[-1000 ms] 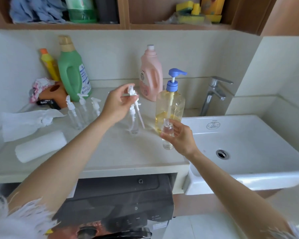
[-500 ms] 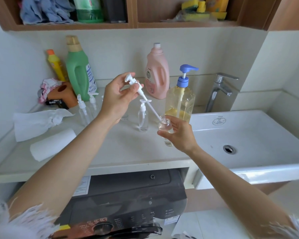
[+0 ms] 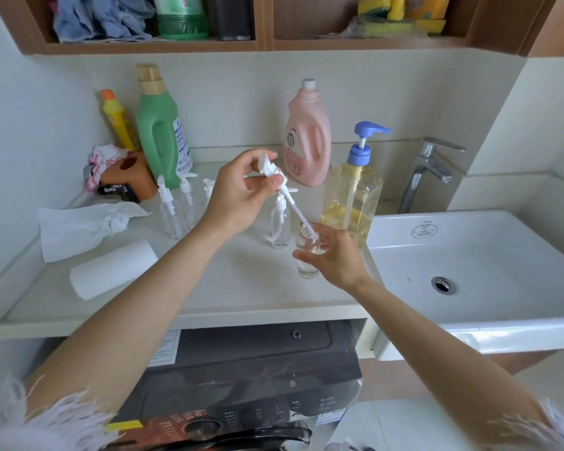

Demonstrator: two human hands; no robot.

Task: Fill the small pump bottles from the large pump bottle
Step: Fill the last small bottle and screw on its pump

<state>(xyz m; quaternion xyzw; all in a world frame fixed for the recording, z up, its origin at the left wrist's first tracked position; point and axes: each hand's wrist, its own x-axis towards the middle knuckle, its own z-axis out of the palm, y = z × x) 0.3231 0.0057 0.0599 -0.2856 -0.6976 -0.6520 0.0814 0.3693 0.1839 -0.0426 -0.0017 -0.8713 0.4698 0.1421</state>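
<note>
Pump head (image 3: 269, 169) pinched between my left hand's (image 3: 238, 193) thumb and fingertips, a little above the frame's centre, its thin dip tube slanting down to the right into the mouth of the small clear bottle (image 3: 307, 252). My right hand (image 3: 334, 253) grips that bottle just right of centre, fingers curled round its upper part, its base showing below my palm. Directly behind it, toward the upper right, stands the large pump bottle (image 3: 352, 196) with a blue pump, holding yellow liquid in its lower part. Another small pump bottle (image 3: 280, 222) stands on the counter (image 3: 235, 288) between my hands, and more of them (image 3: 176, 206) are grouped left of my left wrist. At the right lies the white sink (image 3: 489, 265).
</note>
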